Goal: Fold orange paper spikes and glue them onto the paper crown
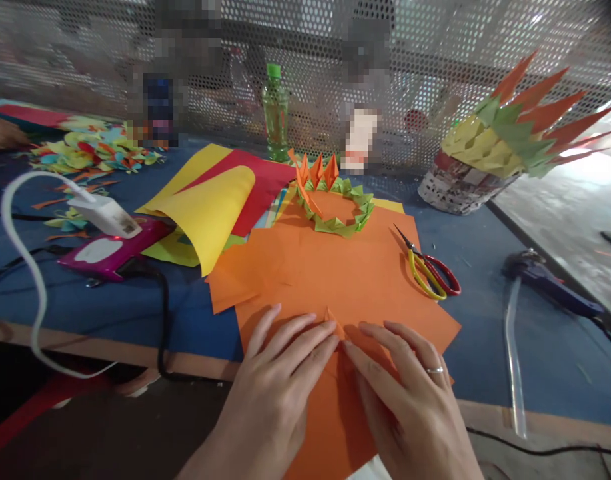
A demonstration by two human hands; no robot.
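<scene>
Along the near side of the orange sheets (355, 267), the left hand (285, 377) and the right hand (408, 380) lie palm down, fingers half bent and spread. Their inner fingertips meet at the fold (334, 323), a small pointed piece of orange paper resting on the sheets; whether either hand pinches it or merely presses it cannot be told. The right hand wears a silver band (434, 370). The sheets overlap one another and the near edge of the blue tabletop (478, 360). Right of the sheets lies a glue gun (550, 287), a clear stick (514, 373) extending towards the near edge. Scissors (421, 259) with one yellow and one red handle cross the sheets' right edge, tips pointing away from the hands. Left of the sheets is a purple box (128, 250) bearing a white charger (108, 217). Beside the sheets' far left part, a curled yellow sheet (220, 207) partly covers a red one (265, 193). On the sheets' far part stands a green crown (355, 227) with orange points on its left side. Farther left of the sheets is a heap of coloured cuttings (92, 150); beyond them to the right, a pot (465, 183) topped with yellow, green and orange folded paper. A green-capped bottle (276, 117) stands behind the sheets, before a perforated screen (305, 40).
</scene>
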